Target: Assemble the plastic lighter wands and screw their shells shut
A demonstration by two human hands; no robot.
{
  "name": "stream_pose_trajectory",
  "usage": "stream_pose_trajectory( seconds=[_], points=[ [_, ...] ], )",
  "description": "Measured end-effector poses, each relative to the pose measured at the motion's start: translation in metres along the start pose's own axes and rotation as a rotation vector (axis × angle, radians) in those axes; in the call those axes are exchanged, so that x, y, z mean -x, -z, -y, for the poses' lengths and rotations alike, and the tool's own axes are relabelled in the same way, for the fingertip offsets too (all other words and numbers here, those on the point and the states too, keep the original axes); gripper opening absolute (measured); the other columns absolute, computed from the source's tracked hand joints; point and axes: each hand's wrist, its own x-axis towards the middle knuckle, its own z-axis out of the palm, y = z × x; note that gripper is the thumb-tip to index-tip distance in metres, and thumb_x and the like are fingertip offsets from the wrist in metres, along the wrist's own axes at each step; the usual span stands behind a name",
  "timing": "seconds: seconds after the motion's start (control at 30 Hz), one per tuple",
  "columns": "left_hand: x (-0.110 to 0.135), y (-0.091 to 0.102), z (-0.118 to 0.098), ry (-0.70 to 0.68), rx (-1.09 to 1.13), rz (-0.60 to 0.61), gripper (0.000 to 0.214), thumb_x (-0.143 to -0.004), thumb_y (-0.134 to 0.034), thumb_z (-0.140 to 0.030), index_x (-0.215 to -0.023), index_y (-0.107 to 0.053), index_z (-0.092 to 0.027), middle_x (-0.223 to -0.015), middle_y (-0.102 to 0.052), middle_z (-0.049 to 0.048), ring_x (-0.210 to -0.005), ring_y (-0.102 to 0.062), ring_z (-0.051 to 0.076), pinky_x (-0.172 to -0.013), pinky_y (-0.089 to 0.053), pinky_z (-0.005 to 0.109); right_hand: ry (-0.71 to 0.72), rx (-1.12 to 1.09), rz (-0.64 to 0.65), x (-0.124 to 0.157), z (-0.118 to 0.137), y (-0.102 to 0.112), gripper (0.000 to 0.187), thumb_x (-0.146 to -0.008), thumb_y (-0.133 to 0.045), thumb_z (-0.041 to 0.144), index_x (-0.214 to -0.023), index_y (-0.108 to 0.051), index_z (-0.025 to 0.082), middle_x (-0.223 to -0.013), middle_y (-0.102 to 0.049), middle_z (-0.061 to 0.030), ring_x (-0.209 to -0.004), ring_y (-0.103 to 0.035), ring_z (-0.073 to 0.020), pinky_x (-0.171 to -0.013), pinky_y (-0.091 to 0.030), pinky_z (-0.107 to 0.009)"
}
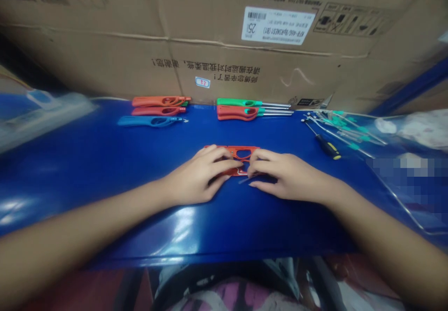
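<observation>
Two orange lighter casing halves (244, 153) lie in front of me on the blue table, one behind the other, partly covered by my fingers. My left hand (206, 173) is closed over their left end, its fingertips pressing on the nearer half. At the right end, my right hand (287, 173) has its thumb and fingers pinched around a thin translucent strip (243, 180). A small white piece shows inside the nearer half, beside the fingertips. Fingers hide much of both halves, and the finer parts are blurred.
Lighter bodies in orange, red and blue (143, 121) lie at back left. A green lighter (233, 102) and a red lighter (233, 113) with metal tubes rest at back centre. Right are a screwdriver (327, 147) and several metal rods (364, 136). A cardboard box (122, 54) stands behind.
</observation>
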Motion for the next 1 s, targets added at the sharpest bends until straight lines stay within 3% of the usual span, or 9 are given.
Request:
stream_pose_trajectory(
  seconds=[0.13, 0.33, 0.5, 0.6, 1.0],
  points=[
    [0.0, 0.002, -0.001, -0.007, -0.045, 0.039, 0.035, -0.097, -0.05, -0.016, -0.126, -0.065, -0.028, -0.129, -0.061, 0.0082, -0.112, -0.055, 0.025, -0.096, -0.043, 0.041, -0.041, 0.025, 0.001, 0.0, -0.003, 0.0, 0.006, -0.092, -0.061, 0.026, -0.09, -0.059, 0.021, -0.105, -0.059, -0.0037, -0.076, -0.055, -0.0132, -0.066, -0.04, -0.026],
    [0.0, 0.003, -0.002, 0.014, -0.075, 0.053, 0.028, -0.098, -0.049, -0.019, -0.119, -0.066, -0.025, -0.126, -0.062, 0.0079, -0.113, -0.055, 0.026, -0.093, -0.041, 0.041, -0.093, -0.041, -0.093, -0.004, -0.011, -0.001, 0.013, -0.092, -0.061, 0.025, -0.083, -0.052, 0.02, -0.086, -0.056, -0.0001, -0.067, -0.047, -0.0113, -0.06, -0.034, -0.024],
    [0.0, 0.002, -0.002, 0.011, -0.079, 0.047, 0.027, -0.096, -0.051, -0.018, -0.117, -0.067, -0.024, -0.127, -0.062, 0.0082, -0.115, -0.054, 0.027, -0.094, -0.042, 0.041, -0.058, -0.045, -0.097, -0.007, -0.014, -0.007, 0.004, -0.096, -0.059, 0.024, -0.094, -0.061, 0.021, -0.094, -0.064, -0.0025, -0.081, -0.058, -0.0148, -0.069, -0.04, -0.026],
    [0.0, 0.002, -0.002, 0.007, -0.077, 0.045, 0.028, -0.096, -0.051, -0.017, -0.117, -0.067, -0.024, -0.126, -0.062, 0.0085, -0.116, -0.054, 0.027, -0.095, -0.042, 0.042, -0.016, -0.026, -0.088, -0.008, -0.016, -0.009, 0.011, -0.099, -0.054, 0.024, -0.095, -0.064, 0.021, -0.1, -0.067, -0.0046, -0.089, -0.061, -0.0172, -0.076, -0.043, -0.028],
    [-0.001, 0.001, 0.001, -0.022, 0.001, 0.051, 0.028, -0.097, -0.05, -0.015, -0.119, -0.066, -0.02, -0.125, -0.061, 0.0096, -0.114, -0.053, 0.025, -0.101, -0.042, 0.042, -0.034, 0.018, -0.128, -0.008, -0.016, -0.012, 0.012, -0.099, -0.052, 0.024, -0.091, -0.06, 0.019, -0.093, -0.065, -0.0041, -0.08, -0.059, -0.0156, -0.07, -0.042, -0.027]
  ],
)
